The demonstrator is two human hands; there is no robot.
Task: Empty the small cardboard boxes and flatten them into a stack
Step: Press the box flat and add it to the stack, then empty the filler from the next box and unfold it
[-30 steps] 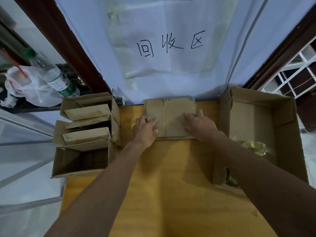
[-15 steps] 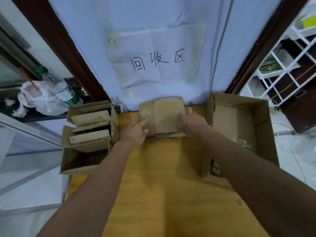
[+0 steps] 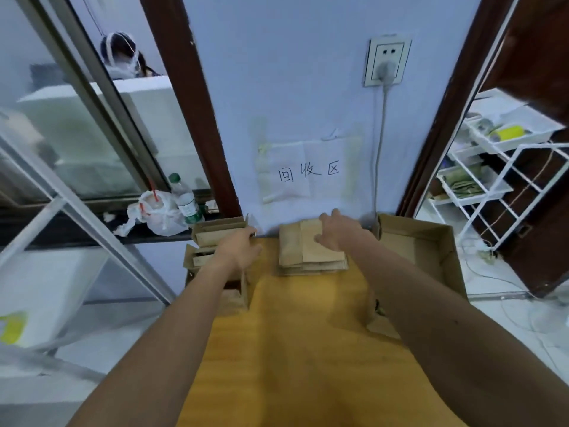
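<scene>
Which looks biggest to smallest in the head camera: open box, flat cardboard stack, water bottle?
1. Open box, largest.
2. Flat cardboard stack, next.
3. Water bottle, smallest, though it stands farther back, so that's less sure.

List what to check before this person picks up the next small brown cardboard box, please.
1. Stack of flattened brown cardboard lies flat on the yellow wooden table: ok.
2. Right hand rests on that stack, steadying it: ok.
3. Left hand is over the small brown cardboard boxes at the table's left edge: ok.
4. Left hand grips a box: cannot tell.
5. Next box is empty inside: cannot tell.
6. Large open cardboard box on the right has room: ok.
</scene>
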